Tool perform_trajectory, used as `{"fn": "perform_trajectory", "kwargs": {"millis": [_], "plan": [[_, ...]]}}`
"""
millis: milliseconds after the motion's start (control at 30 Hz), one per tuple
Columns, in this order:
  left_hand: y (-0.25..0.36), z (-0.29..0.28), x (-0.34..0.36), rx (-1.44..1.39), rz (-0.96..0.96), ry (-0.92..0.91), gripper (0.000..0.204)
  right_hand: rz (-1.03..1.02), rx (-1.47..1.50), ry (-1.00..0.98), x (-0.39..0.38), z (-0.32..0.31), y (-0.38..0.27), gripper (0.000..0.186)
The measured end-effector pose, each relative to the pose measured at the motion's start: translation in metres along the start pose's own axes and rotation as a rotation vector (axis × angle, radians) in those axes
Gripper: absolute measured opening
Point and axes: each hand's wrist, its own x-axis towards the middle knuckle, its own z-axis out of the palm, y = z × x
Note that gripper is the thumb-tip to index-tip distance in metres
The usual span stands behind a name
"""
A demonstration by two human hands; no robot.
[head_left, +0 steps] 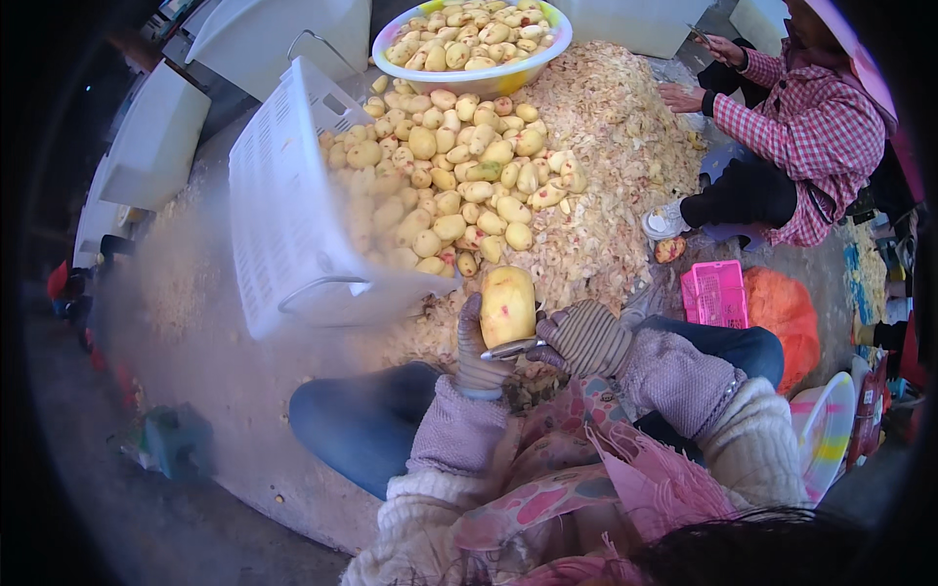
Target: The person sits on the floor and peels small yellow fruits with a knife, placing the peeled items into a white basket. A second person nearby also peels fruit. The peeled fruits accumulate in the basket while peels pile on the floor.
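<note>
My left hand (478, 354), in a striped glove, grips a large, mostly peeled potato (509, 305) with a few reddish spots, holding it upright above my lap. My right hand (588, 339), gloved alike, is closed around a slim metal peeler (514, 349). The peeler lies across the potato's lower end, close to my left fingers; its exact shape is partly hidden. Just beyond my hands spreads a heap of peeled potatoes (459, 186), spilling from a white slatted crate (283, 215) tipped on its side.
Peelings (616, 146) cover the floor beside the heap. A basin (547, 57) full of potatoes stands at the back. On the right sits another person (806, 137) in a checked jacket, near a pink basket (716, 295) and an orange-red sack (782, 327). White tubs (156, 137) stand far left.
</note>
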Motion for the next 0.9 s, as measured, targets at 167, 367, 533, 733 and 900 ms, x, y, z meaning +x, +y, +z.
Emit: {"fn": "perform_trajectory", "kwargs": {"millis": [167,367,533,733,900], "plan": [[-0.003,0.007,0.002,0.135,0.043,0.156,0.054,0.518,0.053,0.103,-0.001,0.004,0.015,0.047],[-0.004,0.012,0.0,0.27,0.095,0.139,0.047,0.311,0.1,0.124,-0.008,0.018,0.006,0.043],[-0.006,0.01,-0.001,0.26,0.076,0.072,0.045,0.257,0.071,-0.083,-0.006,0.011,0.002,0.042],[-0.005,0.022,-0.002,0.443,0.208,-0.021,0.051,0.625,0.105,0.142,-0.006,0.016,0.017,0.046],[-0.008,0.029,-0.007,0.374,0.147,0.011,0.06,0.528,0.145,0.179,-0.01,0.025,0.023,0.043]]}}
